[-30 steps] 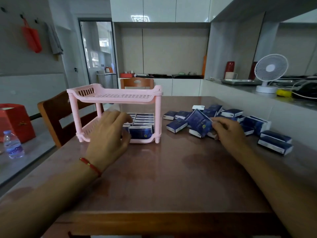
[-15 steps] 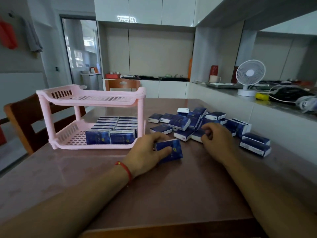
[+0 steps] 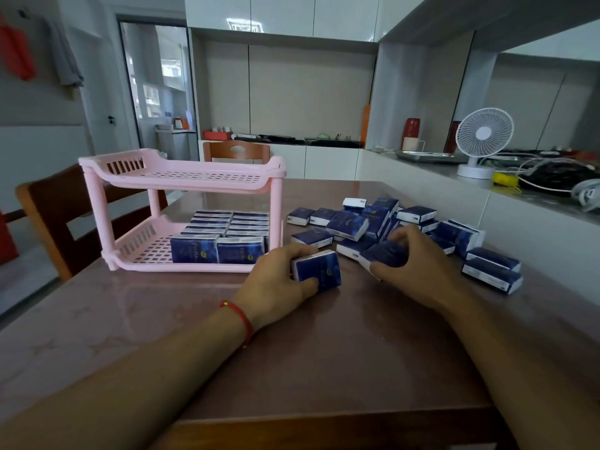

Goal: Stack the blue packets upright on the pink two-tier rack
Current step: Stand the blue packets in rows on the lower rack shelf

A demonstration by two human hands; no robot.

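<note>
The pink two-tier rack (image 3: 181, 180) stands on the left half of the brown table. Its lower tier holds two rows of upright blue packets (image 3: 224, 237); its top tier is bare. My left hand (image 3: 276, 280) grips one blue packet (image 3: 319, 269) just right of the rack's front corner, held upright on the table. My right hand (image 3: 418, 264) closes over another blue packet (image 3: 384, 253) at the near edge of a loose pile of blue packets (image 3: 389, 222) on the right.
A wooden chair (image 3: 55, 216) stands left of the table and another chair (image 3: 238, 151) behind the rack. A raised white counter on the right carries a white fan (image 3: 480, 141), cables and a metal tray. Bare table (image 3: 292, 352) lies in front of me.
One second ago my left hand was at the rack's lower tier; it has since taken a packet near the pile. My right hand has closed on another packet from the pile.
</note>
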